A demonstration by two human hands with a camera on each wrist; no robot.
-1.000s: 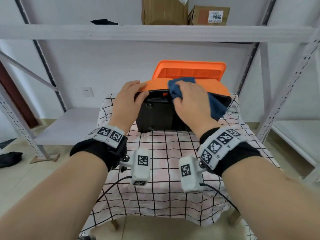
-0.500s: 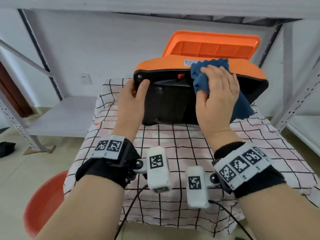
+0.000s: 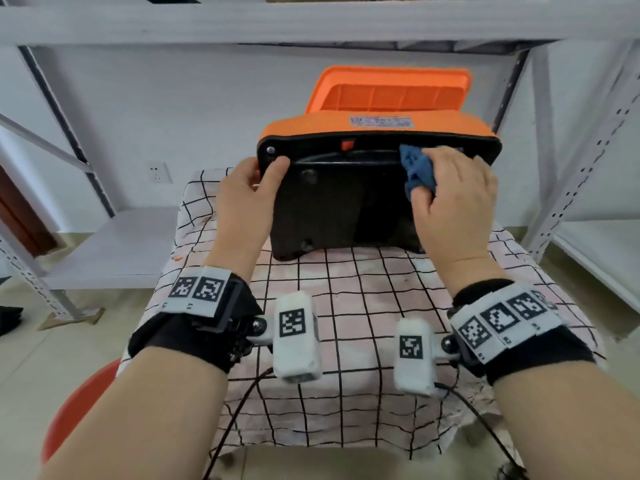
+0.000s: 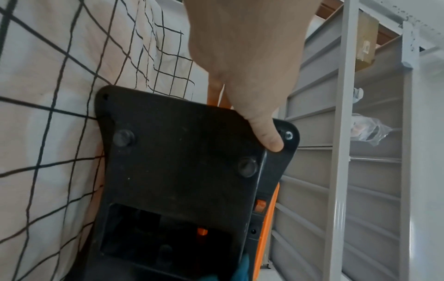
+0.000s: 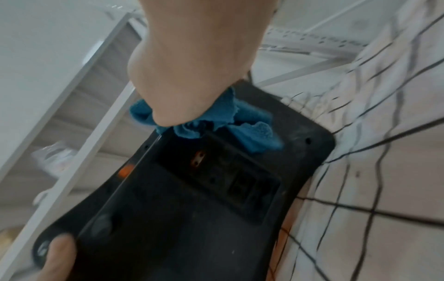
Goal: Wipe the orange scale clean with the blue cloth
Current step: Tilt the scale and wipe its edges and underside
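The orange scale (image 3: 377, 124) stands tipped on edge on the checked tablecloth, its black underside (image 3: 339, 209) facing me and its orange tray (image 3: 388, 88) behind. My left hand (image 3: 249, 199) grips the scale's upper left corner, thumb on the black base (image 4: 182, 171) and fingers behind it. My right hand (image 3: 453, 199) holds the bunched blue cloth (image 3: 417, 168) against the upper right of the underside. In the right wrist view the blue cloth (image 5: 252, 133) bulges out under my palm beside the open battery compartment (image 5: 221, 171).
The small table carries a pink-and-white checked cloth (image 3: 346, 323). Grey metal shelving (image 3: 571, 150) stands behind and to both sides, with a low shelf (image 3: 114, 244) at the left. A red basin (image 3: 76, 410) sits on the floor at the lower left.
My right hand has moved the blue cloth from the orange top edge down onto the black underside, toward the right. The left hand keeps its grip on the left corner.
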